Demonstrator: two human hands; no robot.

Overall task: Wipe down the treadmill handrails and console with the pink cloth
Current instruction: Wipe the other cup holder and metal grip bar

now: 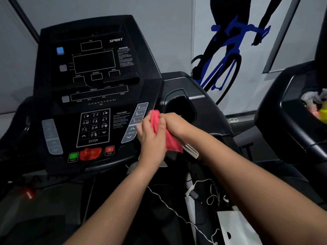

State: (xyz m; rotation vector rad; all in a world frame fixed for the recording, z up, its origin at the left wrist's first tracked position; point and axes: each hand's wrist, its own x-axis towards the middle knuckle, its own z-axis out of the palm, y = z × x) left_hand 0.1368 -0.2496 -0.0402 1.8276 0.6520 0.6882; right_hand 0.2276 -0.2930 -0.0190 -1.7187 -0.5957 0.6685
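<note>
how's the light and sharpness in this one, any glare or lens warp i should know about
Head view: dim, even light, so the black console loses detail, though its keypad stays legible; the fine warning print is blurred; glare streaks the metal strip under the pink cloth; the wide-angle lens tilts and bows the wall lines towards the edges.

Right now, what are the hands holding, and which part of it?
The pink cloth. Both hands hold it bunched between them: left hand around its middle, right hand on its upper part. Its lower end hangs loose.
</note>
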